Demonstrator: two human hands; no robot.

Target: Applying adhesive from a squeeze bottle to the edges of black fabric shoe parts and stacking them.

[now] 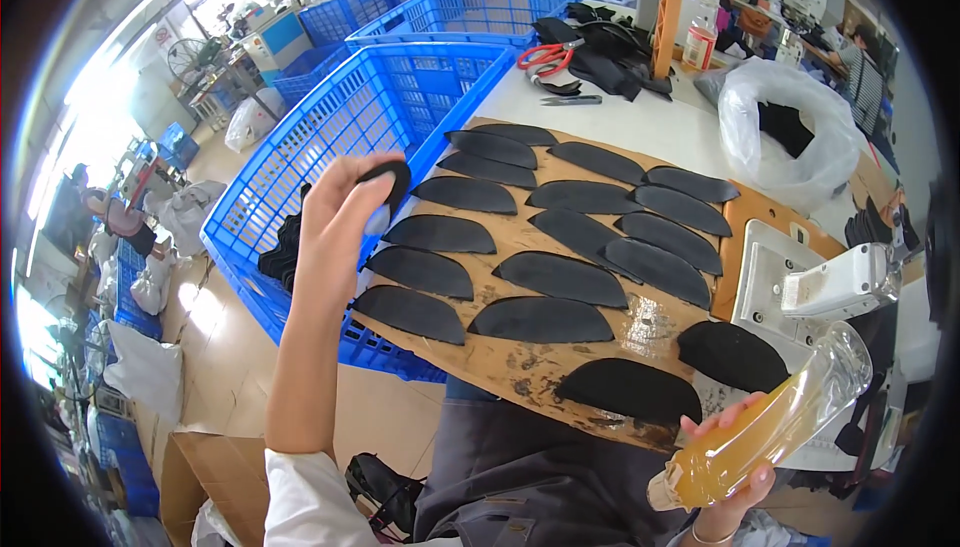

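Note:
My left hand [338,209] is raised over the rim of a blue crate and pinches a dark, curved black piece [399,185]. In my right hand [741,503], at the lower right, a clear plastic bottle [765,432] of amber liquid lies tilted, its wrapped narrow end toward the lower left. Several black half-moon pieces [541,319] lie in rough rows on a brown board [480,367], some overlapping. Two matte ones, including a near piece [630,390], lie closest to the bottle. Wet, shiny smears show on the board between them.
The blue crate [300,162] beside the board holds a stack of black pieces [283,252]. Red-handled scissors [548,60], a small cutting tool [572,101], black scraps [610,57] and a plastic bag [740,112] sit on the white table. A sewing machine arm [840,282] stands right.

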